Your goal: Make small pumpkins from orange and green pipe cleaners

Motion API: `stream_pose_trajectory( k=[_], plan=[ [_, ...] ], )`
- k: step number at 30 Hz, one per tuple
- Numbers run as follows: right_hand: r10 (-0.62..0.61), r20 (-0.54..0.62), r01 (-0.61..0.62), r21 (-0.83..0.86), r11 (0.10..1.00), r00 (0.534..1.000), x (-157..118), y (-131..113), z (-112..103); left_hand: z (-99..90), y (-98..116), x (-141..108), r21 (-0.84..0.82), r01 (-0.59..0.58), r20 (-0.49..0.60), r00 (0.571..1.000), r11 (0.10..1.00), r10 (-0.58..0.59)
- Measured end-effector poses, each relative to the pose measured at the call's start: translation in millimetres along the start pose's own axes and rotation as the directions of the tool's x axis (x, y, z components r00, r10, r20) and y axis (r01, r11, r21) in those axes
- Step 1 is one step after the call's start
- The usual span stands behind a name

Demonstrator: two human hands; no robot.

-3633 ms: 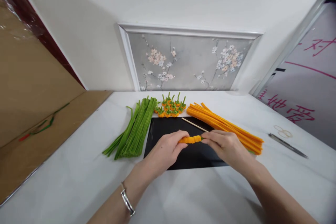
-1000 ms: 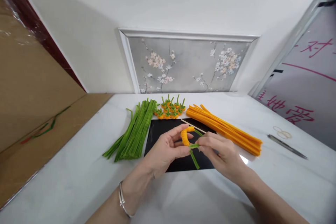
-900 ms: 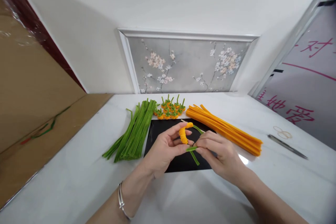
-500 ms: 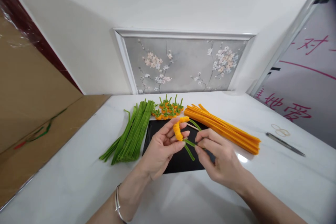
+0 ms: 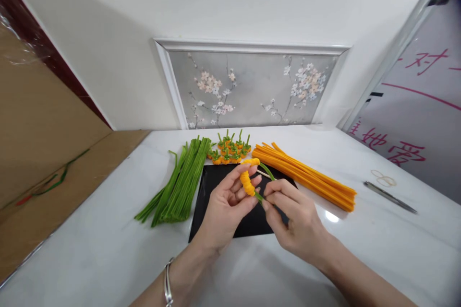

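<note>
Between thumb and fingers, my left hand [image 5: 225, 206] holds a coiled orange pipe cleaner [image 5: 247, 183], bent into a curve. A green pipe cleaner [image 5: 267, 171] runs out from both ends of the coil, arching over to the right. My right hand [image 5: 295, 216] pinches the green pipe cleaner close to the coil's lower end. Both hands are held above a black mat [image 5: 248, 228]. A thin pale stick [image 5: 264, 173] shows partly behind the fingers.
Left of the mat lies a bundle of green pipe cleaners [image 5: 183, 184]; on the right is an orange bundle [image 5: 306, 175]. Several small orange pieces with green stems [image 5: 232, 148] stand behind. Tweezers [image 5: 391, 196] and rubber bands [image 5: 383, 178] rest on the white table [image 5: 360, 244].
My right hand has moved slightly left, closer to the orange coil. The loose green end that hung below the coil is no longer visible. The coil has tilted a little.
</note>
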State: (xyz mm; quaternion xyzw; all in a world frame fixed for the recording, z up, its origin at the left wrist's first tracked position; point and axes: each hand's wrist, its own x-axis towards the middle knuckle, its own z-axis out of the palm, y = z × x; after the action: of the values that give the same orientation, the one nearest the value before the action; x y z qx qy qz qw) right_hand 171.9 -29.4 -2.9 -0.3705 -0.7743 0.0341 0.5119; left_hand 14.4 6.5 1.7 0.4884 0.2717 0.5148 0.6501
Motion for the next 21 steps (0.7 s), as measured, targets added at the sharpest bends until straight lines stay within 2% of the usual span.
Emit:
stream_pose_trajectory(
  k=[6, 10, 13, 16, 21],
  plan=[
    [-0.035, -0.029, 0.033, -0.083, 0.996, 0.999, -2.4, 3.5, 4.1, 10.3, -0.7, -4.8, 0.030, 0.002, 0.014, 1.000, 1.000, -0.002],
    [-0.068, -0.034, 0.060, -0.194, 0.979, 0.997, -2.0, 7.0, -1.9, 3.7, 2.8, -4.3, 0.009, 0.049, 0.106, 0.993, 0.999, -0.049],
    [-0.092, -0.029, 0.082, -0.253, 0.964, 0.995, -2.5, 7.4, -4.9, -4.5, 7.0, -0.2, -0.024, 0.136, 0.066, 0.989, 0.990, -0.134],
    [-0.114, 0.012, 0.114, -0.251, 0.961, 0.993, -4.3, 5.7, -4.3, -9.2, 10.2, 3.5, -0.052, 0.185, 0.023, 0.983, 0.981, -0.184],
    [-0.112, 0.077, 0.124, -0.179, 0.976, 0.991, -7.3, 3.0, -3.2, -12.6, 13.4, 4.9, -0.067, 0.191, 0.087, 0.979, 0.979, -0.185]
  ],
)
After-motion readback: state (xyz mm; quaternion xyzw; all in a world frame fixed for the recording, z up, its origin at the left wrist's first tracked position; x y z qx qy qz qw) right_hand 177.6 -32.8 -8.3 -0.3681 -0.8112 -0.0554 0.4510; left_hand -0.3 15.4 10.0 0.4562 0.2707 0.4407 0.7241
